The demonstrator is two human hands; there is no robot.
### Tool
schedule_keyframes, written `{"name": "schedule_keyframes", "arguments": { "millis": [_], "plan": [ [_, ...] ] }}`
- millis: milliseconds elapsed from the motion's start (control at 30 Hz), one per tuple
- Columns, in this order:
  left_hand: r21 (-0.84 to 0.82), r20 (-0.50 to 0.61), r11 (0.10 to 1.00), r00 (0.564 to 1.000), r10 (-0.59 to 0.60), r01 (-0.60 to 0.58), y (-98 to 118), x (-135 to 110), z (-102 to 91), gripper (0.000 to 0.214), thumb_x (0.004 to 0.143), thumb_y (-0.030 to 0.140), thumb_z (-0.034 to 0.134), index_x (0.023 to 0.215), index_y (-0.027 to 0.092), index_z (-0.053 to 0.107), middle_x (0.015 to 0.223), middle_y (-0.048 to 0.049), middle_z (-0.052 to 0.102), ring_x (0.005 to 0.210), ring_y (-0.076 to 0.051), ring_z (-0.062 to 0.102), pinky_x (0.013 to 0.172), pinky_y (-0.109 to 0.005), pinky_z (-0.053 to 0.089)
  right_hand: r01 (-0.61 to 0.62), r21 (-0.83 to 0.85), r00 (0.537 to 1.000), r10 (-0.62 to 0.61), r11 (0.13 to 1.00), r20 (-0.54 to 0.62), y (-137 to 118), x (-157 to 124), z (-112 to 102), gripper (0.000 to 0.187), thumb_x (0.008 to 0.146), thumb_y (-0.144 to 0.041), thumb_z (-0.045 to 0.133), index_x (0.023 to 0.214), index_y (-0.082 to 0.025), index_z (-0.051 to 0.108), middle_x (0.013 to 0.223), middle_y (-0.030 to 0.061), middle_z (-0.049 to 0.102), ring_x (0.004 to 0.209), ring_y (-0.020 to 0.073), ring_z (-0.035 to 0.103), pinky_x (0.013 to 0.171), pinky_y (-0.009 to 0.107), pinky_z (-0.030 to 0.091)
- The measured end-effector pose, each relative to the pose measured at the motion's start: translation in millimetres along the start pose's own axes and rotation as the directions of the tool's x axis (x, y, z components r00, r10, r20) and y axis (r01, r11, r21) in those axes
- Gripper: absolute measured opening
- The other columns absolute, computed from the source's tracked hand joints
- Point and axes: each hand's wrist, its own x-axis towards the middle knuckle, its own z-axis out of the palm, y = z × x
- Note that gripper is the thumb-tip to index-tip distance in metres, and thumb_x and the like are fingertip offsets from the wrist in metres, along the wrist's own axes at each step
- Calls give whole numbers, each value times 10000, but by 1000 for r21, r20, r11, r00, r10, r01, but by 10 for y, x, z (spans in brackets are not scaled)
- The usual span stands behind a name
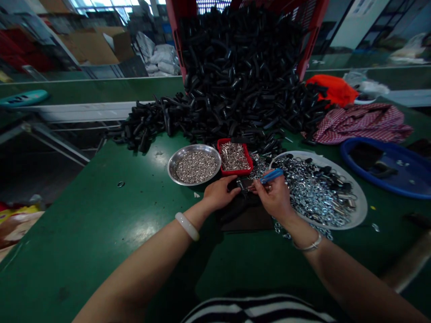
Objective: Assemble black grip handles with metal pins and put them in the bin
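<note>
My left hand [220,194] is closed around a small black part with a shiny metal end, pressing it down over a dark mat [247,222]. A blue-handled tool [271,176] sits in my closed right hand [276,197], pointing toward that metal end; its tip is hidden by my fingers. Just beyond my hands are a steel bowl [172,172] of small metal pieces and a red tray [239,172] of pins or screws. Beside my right hand lies a white oval tray [361,208] heaped with metal rings, clips and black pieces.
Black curved parts [242,85] spill from a red crate [177,33] across the back of the green table [111,233]. At right are a blue basin [409,179], a checked cloth [365,123] and an orange cloth [332,89]. A loose ring [120,184] lies at left.
</note>
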Motion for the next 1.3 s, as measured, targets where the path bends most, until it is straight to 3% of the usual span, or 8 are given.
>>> {"name": "schedule_keyframes", "arguments": {
  "millis": [233, 433, 700, 800, 1000, 1133, 1233, 1300],
  "plan": [
    [-32, -18, 999, 1000, 4, -4, -48, 2, 32, 509, 777, 503, 503, 1249, 315, 470, 1052, -11, 632, 905, -191, 602, 737, -264, 452, 132, -388, 991, -116, 912, 64, -220, -32, 78, 200, 817, -334, 420, 953, -189, 404, 918, 126, 575, 742, 234, 614, 668, 376, 489],
    [-64, -29, 998, 1000, 8, -9, -53, 8, 46, 494, 786, 468, 512, 1249, 300, 474, 1093, -17, 619, 943, -194, 592, 783, -278, 451, 6, -142, 999, -12, 990, -44, -156, -1, 146, 229, 815, -365, 454, 962, -215, 364, 827, 67, 569, 677, 201, 615, 600, 351, 523],
    [-41, -10, 999, 1000, 26, -26, -59, 19, 48, 514, 795, 476, 497, 1269, 283, 453, 1153, -27, 594, 974, -204, 579, 824, -311, 453, -349, 264, 912, 261, 899, 316, -271, 272, 16, 370, 735, -427, 520, 968, -228, 313, 671, -33, 550, 518, 154, 598, 441, 277, 492],
    [-38, -9, 999, 1000, 22, -23, -72, 22, 53, 507, 801, 465, 494, 1273, 285, 449, 1177, -21, 582, 987, -202, 576, 829, -303, 452, -356, 266, 916, 277, 896, 290, -215, 363, 17, 431, 707, -425, 562, 991, -226, 308, 659, -44, 551, 521, 156, 603, 463, 280, 499],
    [18, -116, 996, 989, 92, -91, -21, -80, 61, 546, 785, 476, 527, 1265, 226, 455, 1226, -45, 551, 1042, -205, 542, 867, -315, 442, 51, -171, 998, -54, 984, -18, -91, 676, 134, 364, 804, -409, 470, 1079, -187, 384, 920, 83, 617, 810, 203, 619, 692, 332, 502],
    [137, -255, 979, 949, 183, -152, -25, -165, -157, 381, 855, 424, 437, 1182, 250, 526, 1194, -38, 570, 1073, -190, 509, 901, -319, 413, 82, -567, 994, -27, 820, 105, -122, 975, 212, 353, 783, -326, 503, 1072, -124, 496, 918, 126, 640, 873, 258, 605, 731, 359, 472],
    [277, -342, 957, 940, 11, 90, -195, -52, -455, 342, 868, 385, 404, 1160, 287, 551, 1197, -45, 566, 1081, -232, 503, 880, -354, 418, 100, -751, 968, 110, 652, 224, -194, 1133, 226, 365, 738, -384, 557, 1003, -138, 596, 955, 139, 644, 883, 289, 602, 706, 371, 471],
    [346, -251, 895, 947, -199, 280, -361, 95, -624, 411, 783, 444, 517, 1158, 282, 563, 1154, -76, 594, 1032, -280, 539, 824, -376, 445, 117, -827, 950, 182, 550, 256, -293, 1171, 247, 415, 708, -477, 576, 935, -137, 645, 940, 150, 648, 874, 303, 602, 691, 377, 472]
  ]
}}
